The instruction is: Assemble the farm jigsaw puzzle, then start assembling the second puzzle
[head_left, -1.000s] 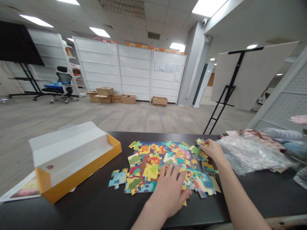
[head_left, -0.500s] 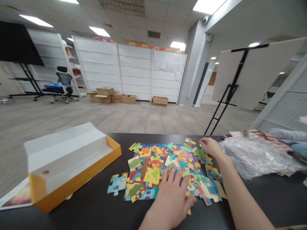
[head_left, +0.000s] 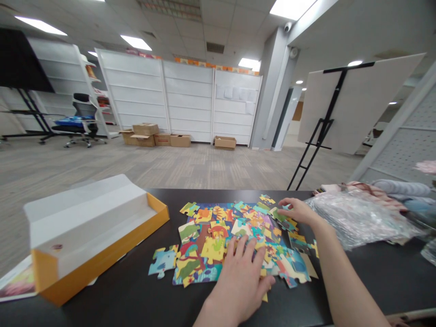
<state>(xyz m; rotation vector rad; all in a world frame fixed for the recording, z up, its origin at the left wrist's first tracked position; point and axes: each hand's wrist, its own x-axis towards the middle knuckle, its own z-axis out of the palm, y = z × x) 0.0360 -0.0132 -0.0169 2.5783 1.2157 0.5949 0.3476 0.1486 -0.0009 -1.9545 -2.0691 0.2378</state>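
A heap of colourful jigsaw pieces (head_left: 213, 249) lies over a printed puzzle picture (head_left: 215, 273) on the dark table. My left hand (head_left: 240, 272) rests flat across the near middle of the heap, its fingers spread over several pieces. At the heap's far right edge, my right hand (head_left: 297, 211) has its thumb and fingers apart above a green piece (head_left: 276, 213); whether the fingertips touch it I cannot tell. A small yellow and blue piece (head_left: 267, 199) lies just beyond. Off to the left sits a light blue piece (head_left: 162, 261).
An opened white and yellow box (head_left: 102, 245) stands on the left of the table (head_left: 122, 295), over a printed sheet (head_left: 17, 281). Plastic-wrapped fabric (head_left: 363, 218) lies at the right. Beyond the table are an easel board (head_left: 354, 104), cardboard boxes (head_left: 146, 130) and white shelving (head_left: 189, 100).
My right hand has come slightly left toward the green piece, and its fingers have parted. My left hand stays on the pieces. The whole view has shifted slightly.
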